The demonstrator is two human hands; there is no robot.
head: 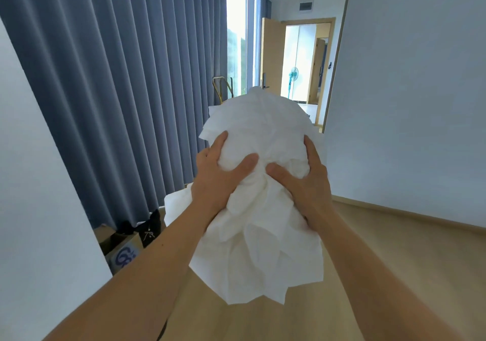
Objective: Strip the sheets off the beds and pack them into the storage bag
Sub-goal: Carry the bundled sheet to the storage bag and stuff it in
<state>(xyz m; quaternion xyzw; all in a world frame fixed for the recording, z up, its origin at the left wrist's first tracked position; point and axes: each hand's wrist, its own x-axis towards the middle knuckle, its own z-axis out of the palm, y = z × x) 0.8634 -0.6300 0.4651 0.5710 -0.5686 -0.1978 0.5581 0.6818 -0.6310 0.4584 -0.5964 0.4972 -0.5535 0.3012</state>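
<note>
1. Left grip is clenched into the white sheet bundle, thumb pressed across the front, fingers curled round the left side.
2. Right grip mirrors it: thumb dug into the folds at the middle, fingers wrapped round the right side. The two thumbs nearly meet.
3. The bundle is up in the air in front of the person, crumpled. Its top bulges above the hands and loose folds hang down between both forearms, clear of the floor.
4. More white cloth shows just behind the left wrist; whether it belongs to the same sheet I cannot tell.
5. On the left hang long blue-grey curtains, with a cardboard box at their foot and something black beside it.
6. Straight ahead, beyond the bundle, a wooden door stands open, and a teal fan is in the room past it.
7. A pale wall fills the right side.
</note>
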